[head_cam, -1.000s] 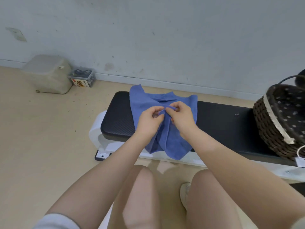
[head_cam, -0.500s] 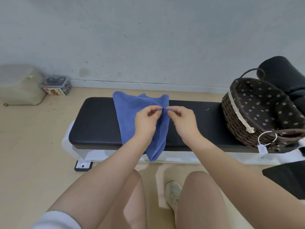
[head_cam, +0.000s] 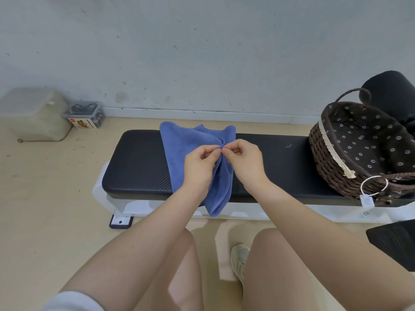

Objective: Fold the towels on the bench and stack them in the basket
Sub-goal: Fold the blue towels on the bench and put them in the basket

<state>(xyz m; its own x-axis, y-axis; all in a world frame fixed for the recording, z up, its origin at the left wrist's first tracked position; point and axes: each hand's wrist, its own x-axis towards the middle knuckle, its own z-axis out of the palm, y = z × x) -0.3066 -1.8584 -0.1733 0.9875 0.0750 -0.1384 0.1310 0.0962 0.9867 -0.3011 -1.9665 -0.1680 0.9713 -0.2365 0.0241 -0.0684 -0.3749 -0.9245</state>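
The blue towel (head_cam: 179, 151) lies bunched across the bench (head_cam: 139, 167), its tail drooping over the near edge. Your left hand (head_cam: 198, 168) and right hand (head_cam: 246, 163) both pinch its raised middle edge, likely finding corners. Far right, the basket (head_cam: 332, 158) waits unfilled.

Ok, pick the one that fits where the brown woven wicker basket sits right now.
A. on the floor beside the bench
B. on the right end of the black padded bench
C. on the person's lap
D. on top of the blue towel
B: the brown woven wicker basket rests on the right end of the black padded bench, apart from the blue terry towel that both hands pinch.
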